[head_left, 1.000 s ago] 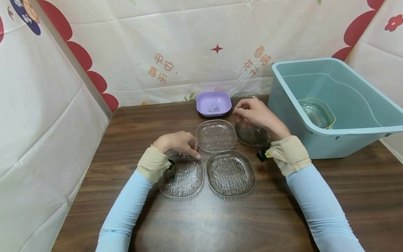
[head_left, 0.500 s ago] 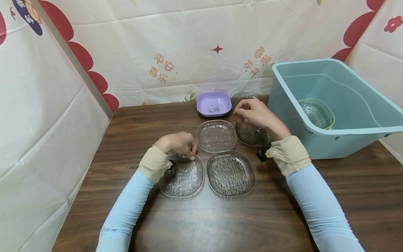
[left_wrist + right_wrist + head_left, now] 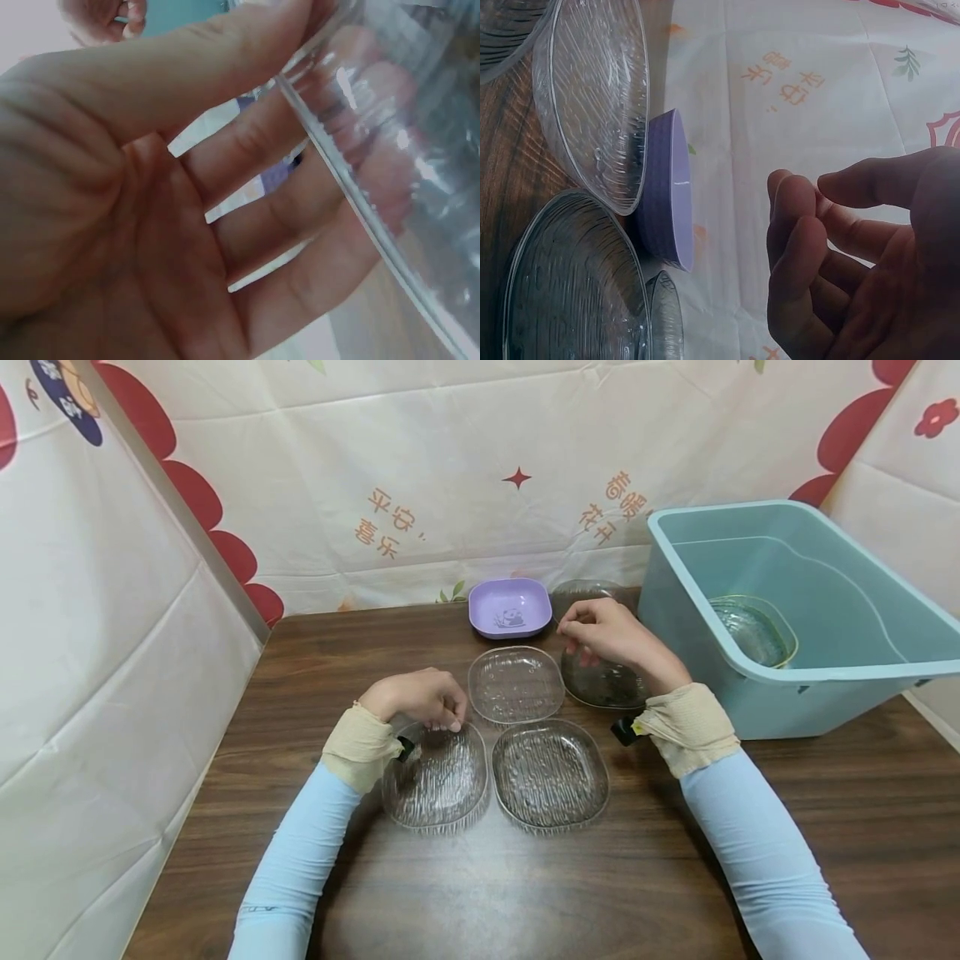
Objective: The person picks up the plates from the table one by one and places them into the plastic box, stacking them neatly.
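My left hand [image 3: 420, 697] pinches the far rim of a clear ribbed plastic plate [image 3: 438, 785] at the front left. In the left wrist view its thumb lies on one side of the rim, and the fingers show through the clear plate [image 3: 442, 150]. My right hand [image 3: 611, 631] hovers above a darker see-through plate [image 3: 603, 687]. Its fingers are loosely curled with nothing between them, as the right wrist view shows. Beside the left plate lies another ribbed plate [image 3: 551, 777]. A clear plate [image 3: 516, 685] sits behind these two.
A purple dish [image 3: 510, 608] with a panda print stands at the table's back edge, beside another see-through dish [image 3: 585, 587]. The blue-green bin [image 3: 795, 702] at the right holds a clear dish [image 3: 757, 631]. A printed cloth [image 3: 450, 443] hangs behind the wooden table [image 3: 480, 902].
My left thumb and fingers have come together on the front-left plate's rim, and that plate's far side has risen slightly. The right hand has barely moved.
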`<act>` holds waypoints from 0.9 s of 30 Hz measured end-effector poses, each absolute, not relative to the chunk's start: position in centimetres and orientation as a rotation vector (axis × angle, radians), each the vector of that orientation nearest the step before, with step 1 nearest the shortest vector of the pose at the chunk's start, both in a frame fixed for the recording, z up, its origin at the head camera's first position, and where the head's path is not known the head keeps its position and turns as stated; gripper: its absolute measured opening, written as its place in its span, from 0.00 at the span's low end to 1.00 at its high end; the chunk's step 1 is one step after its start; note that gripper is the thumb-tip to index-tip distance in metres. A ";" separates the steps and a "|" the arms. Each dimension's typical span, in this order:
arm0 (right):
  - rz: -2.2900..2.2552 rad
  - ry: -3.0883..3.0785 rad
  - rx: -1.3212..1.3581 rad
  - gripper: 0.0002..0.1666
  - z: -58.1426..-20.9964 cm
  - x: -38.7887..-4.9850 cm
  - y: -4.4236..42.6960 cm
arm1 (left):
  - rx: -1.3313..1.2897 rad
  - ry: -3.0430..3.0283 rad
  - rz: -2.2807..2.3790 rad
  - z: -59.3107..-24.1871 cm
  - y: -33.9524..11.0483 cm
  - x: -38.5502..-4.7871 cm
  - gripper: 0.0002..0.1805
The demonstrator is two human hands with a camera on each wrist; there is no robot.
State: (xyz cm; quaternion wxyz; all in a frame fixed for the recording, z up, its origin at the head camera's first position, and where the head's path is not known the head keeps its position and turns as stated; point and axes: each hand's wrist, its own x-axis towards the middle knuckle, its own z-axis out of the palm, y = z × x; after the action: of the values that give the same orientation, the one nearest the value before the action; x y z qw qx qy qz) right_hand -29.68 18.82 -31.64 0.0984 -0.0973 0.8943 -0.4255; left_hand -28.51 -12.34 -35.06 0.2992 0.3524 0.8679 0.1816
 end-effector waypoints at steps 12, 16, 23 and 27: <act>-1.203 2.630 -0.319 0.14 -31.8 -29.5 18.6 | 0.944 2.327 0.662 -34.1 -13.0 -28.5 0.07; -1.192 2.625 -0.326 0.13 -32.0 -29.6 18.5 | 0.959 2.335 0.724 -33.9 -13.0 -28.4 0.07; -1.176 2.613 -0.313 0.14 -32.1 -29.6 18.4 | 0.999 2.392 0.803 -33.7 -13.0 -28.5 0.07; -1.160 2.606 -0.319 0.14 -32.3 -29.7 18.3 | 0.970 2.423 0.847 -33.6 -13.0 -28.4 0.07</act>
State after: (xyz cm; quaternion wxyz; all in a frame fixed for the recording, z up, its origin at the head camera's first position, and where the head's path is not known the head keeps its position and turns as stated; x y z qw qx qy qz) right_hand -29.72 18.26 -32.33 0.1351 -0.1102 0.8997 -0.4003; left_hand -28.44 -13.04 -33.61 0.1977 0.3466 0.8656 0.3025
